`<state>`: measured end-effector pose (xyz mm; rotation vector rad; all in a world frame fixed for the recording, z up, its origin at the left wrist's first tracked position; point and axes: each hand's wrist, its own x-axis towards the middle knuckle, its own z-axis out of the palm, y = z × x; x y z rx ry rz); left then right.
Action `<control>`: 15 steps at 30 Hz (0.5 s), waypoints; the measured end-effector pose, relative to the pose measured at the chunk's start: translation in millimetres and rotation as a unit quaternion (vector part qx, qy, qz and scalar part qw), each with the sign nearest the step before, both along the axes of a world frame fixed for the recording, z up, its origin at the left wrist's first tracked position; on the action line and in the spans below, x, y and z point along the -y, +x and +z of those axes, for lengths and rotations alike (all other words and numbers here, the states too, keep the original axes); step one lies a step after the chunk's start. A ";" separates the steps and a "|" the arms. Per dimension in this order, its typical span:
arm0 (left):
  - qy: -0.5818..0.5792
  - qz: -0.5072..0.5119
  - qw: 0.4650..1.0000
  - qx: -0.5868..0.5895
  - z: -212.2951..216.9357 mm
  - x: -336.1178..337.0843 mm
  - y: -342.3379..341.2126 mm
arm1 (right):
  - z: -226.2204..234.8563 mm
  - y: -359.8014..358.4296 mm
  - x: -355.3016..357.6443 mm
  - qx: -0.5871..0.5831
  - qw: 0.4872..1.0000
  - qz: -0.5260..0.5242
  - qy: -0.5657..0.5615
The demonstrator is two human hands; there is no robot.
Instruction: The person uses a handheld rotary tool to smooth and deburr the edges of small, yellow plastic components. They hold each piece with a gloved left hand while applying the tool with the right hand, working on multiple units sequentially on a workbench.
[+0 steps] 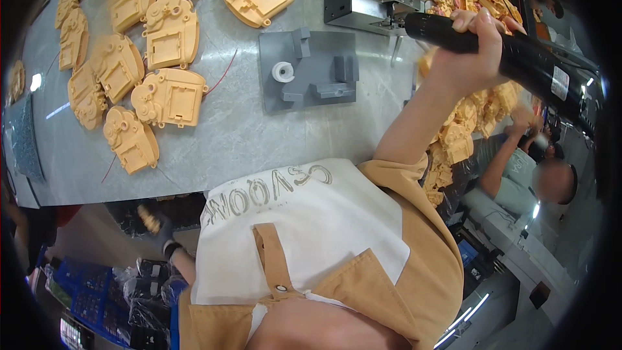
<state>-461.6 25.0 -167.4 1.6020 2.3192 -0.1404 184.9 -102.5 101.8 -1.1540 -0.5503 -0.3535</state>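
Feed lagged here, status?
Right hand gripping black tool; left hand off table, grip unclear. Yellow housings left of grey fixture. Metal machine close by tool's end.

1. One black cylindrical tool (518, 61).
2. One gray fixture plate (312, 61).
3. One white ring-shaped piece (283, 72), on that plate.
4. One boxy metal machine (372, 10).
5. More than ten yellow housings (170, 32) on the table (233, 146); overlaps blur the exact number.
6. One heap of similar parts (461, 133) at right, too tangled to count.
7. At least two red wires (223, 72).
8. At least one co-worker (517, 178).
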 end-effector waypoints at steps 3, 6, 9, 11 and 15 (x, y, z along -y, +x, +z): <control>0.203 -0.022 0.974 0.100 8.0 -11.4 39.9 | -0.4 3.1 -0.9 0.001 1.000 -0.005 -0.018; 0.387 -0.229 0.876 -0.174 56.5 -76.7 58.6 | 1.4 -0.7 -1.5 0.000 1.000 0.001 -0.011; 0.464 -0.302 0.824 0.123 186.8 -82.1 216.2 | -3.6 4.5 -4.0 0.009 0.997 0.043 0.057; 0.298 -0.330 0.891 0.093 163.3 -91.2 257.6 | -0.1 5.7 0.5 0.024 0.997 0.036 0.059; 0.227 -0.367 0.873 0.227 156.2 -96.5 261.3 | 2.3 4.2 0.6 0.000 0.997 0.037 0.074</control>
